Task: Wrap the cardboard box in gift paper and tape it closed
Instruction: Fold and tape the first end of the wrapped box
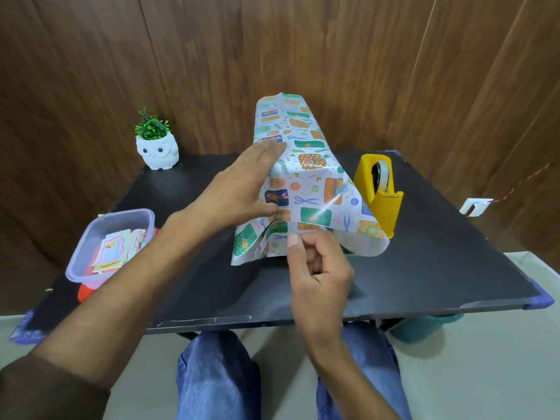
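The cardboard box is hidden under patterned gift paper (306, 177) that drapes over it in the middle of the black table (188, 286). My left hand (242, 189) lies flat against the paper's left side with straight fingers, the thumb pressing the near face. My right hand (318, 268) hovers just below the paper's loose near edge with curled fingers and the thumb raised; whether a bit of tape sits on it is unclear. A yellow tape dispenser (378, 189) stands right of the box, partly behind the paper's flap.
A clear plastic tub (88, 262) of paper scraps sits at the table's left edge over something red. A white owl pot with a green plant (157, 147) stands at the back left. A wooden wall rises behind. My knees are under the near table edge.
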